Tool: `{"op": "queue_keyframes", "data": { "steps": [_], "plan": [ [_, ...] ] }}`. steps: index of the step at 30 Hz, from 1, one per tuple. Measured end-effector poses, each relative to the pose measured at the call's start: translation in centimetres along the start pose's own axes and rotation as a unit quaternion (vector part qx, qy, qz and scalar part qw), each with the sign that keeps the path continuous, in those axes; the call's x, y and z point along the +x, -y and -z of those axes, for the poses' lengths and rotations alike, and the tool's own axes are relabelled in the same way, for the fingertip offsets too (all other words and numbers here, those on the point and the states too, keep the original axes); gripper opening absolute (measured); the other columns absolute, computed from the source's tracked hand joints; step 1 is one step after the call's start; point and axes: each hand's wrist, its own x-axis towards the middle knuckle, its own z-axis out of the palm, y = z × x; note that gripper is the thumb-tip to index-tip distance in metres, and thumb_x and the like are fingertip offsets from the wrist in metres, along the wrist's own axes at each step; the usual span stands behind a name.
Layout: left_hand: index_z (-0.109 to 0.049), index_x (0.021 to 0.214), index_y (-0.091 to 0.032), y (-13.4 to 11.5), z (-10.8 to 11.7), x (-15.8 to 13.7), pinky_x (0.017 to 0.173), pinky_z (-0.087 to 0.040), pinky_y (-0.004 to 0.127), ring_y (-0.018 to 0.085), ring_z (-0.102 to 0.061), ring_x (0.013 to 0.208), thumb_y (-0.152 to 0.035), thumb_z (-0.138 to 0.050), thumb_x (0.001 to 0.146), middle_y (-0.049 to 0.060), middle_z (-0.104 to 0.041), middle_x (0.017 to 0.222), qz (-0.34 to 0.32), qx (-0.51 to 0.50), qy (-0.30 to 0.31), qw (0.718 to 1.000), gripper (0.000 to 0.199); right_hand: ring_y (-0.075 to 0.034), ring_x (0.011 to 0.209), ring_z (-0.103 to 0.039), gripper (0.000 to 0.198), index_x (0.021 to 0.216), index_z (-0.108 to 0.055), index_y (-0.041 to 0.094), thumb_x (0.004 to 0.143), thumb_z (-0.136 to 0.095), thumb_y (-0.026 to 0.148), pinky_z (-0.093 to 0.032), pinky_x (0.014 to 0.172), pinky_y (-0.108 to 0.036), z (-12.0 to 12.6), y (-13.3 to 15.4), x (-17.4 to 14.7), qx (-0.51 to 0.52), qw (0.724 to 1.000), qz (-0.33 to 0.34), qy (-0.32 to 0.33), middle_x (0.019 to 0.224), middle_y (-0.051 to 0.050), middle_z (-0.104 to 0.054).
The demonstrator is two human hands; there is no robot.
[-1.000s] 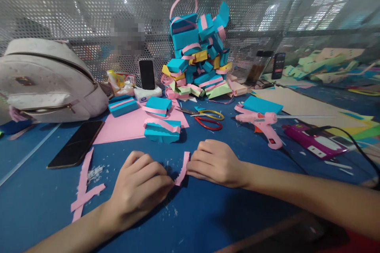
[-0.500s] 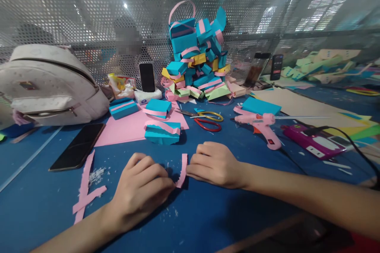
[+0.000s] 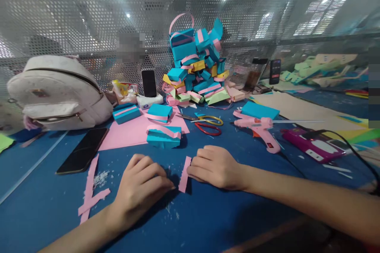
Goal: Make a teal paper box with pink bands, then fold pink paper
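At the blue tabletop point(image 3: 204, 217), a narrow pink paper strip point(image 3: 184, 176) is pinched by the right hand point(image 3: 215, 168), the left hand point(image 3: 143, 184) curled, its grip unclear.

Slim bare forearms point(image 3: 285, 188) taper to a bare left hand point(image 3: 142, 187) and bare right hand point(image 3: 214, 168).
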Motion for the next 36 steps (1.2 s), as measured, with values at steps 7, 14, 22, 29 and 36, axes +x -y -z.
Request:
{"op": "queue_keyframes", "data": {
  "steps": [7, 14, 22, 29, 36],
  "plan": [
    [-0.055, 0.126, -0.023, 3.7, 2.4, 2.0, 0.095, -0.041, 0.038, 0.024, -0.056, 0.111, -0.026, -0.073, 0.085, 0.009, -0.062, 0.120, 0.083, 0.014, -0.045, 0.995, 0.045, -0.015, 0.073, -0.050, 0.014, 0.090, -0.067, 0.016, 0.097, -0.057, 0.023, -0.037, 0.064, -0.029, 1.6, -1.2, 0.8, 0.083, 0.992, -0.095, -0.030, 0.079, -0.003, -0.064],
    [-0.057, 0.130, -0.025, 9.0, 2.6, 6.1, 0.102, -0.043, 0.047, 0.029, -0.057, 0.118, -0.040, -0.083, 0.072, 0.008, -0.061, 0.131, 0.129, -0.098, 0.090, 0.983, 0.066, -0.013, 0.069, -0.048, 0.007, 0.079, -0.068, 0.019, 0.085, -0.069, 0.023, -0.037, 0.065, -0.028, 3.4, -2.6, 3.2, 0.325, 0.886, -0.325, -0.065, 0.071, 0.001, -0.059],
    [-0.063, 0.113, -0.018, 10.5, 1.1, 7.3, 0.090, -0.054, 0.041, 0.020, -0.063, 0.102, -0.035, -0.058, 0.096, 0.008, -0.063, 0.119, 0.229, -0.243, 0.128, 0.934, 0.024, -0.009, 0.055, -0.037, 0.014, 0.074, -0.069, 0.018, 0.075, -0.073, 0.031, -0.029, 0.053, -0.028, 2.9, -3.4, 4.4, 0.403, 0.810, -0.416, -0.092, 0.064, 0.002, -0.056],
    [-0.059, 0.118, -0.016, 10.1, 1.2, 5.0, 0.084, -0.055, 0.041, 0.021, -0.064, 0.100, -0.035, -0.061, 0.094, 0.008, -0.062, 0.118, 0.373, -0.386, -0.030, 0.843, 0.031, -0.013, 0.070, -0.050, 0.019, 0.078, -0.069, 0.019, 0.075, -0.075, 0.037, -0.039, 0.064, -0.030, 3.3, -3.7, 6.2, 0.472, 0.742, -0.446, -0.169, 0.079, -0.002, -0.063],
    [-0.057, 0.121, -0.016, 6.9, -0.3, 2.0, 0.086, -0.055, 0.042, 0.021, -0.063, 0.101, -0.039, -0.058, 0.096, 0.009, -0.061, 0.120, 0.423, -0.551, -0.155, 0.702, 0.034, -0.011, 0.067, -0.048, 0.029, 0.087, -0.071, 0.018, 0.076, -0.074, 0.045, -0.039, 0.062, -0.027, -0.7, -3.0, 7.3, 0.575, 0.673, -0.440, -0.153, 0.081, -0.002, -0.062]
  ]
}}
